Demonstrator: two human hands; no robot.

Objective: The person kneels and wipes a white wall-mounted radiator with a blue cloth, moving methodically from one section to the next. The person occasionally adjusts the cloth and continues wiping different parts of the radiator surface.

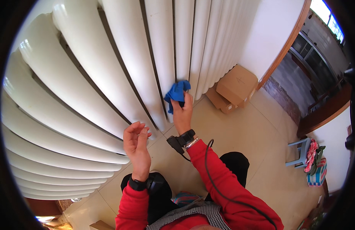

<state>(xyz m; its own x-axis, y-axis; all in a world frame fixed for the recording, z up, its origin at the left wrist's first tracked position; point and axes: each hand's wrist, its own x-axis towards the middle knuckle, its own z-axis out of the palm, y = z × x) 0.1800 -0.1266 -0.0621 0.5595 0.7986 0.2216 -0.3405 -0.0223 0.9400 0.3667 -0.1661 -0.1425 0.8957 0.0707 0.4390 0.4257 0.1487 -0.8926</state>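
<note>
A tall white column radiator (128, 66) fills the left and upper part of the head view. My right hand (181, 110) grips a crumpled blue cloth (177, 93) against the lower ends of the radiator's columns. To its left, my left hand (137, 143) is raised beside the lower column ends, palm up with its fingers loosely curled and nothing in it. Whether it touches the radiator I cannot tell. Both wrists wear black straps with devices, and a black cable runs along my right sleeve.
Cardboard boxes (237, 86) lie on the tiled floor by the radiator's far end. A wooden-framed doorway (283, 47) stands beyond. A blue stool (301, 153) and a striped bag (317, 172) are at the right. More cardboard (101, 225) lies at the bottom left.
</note>
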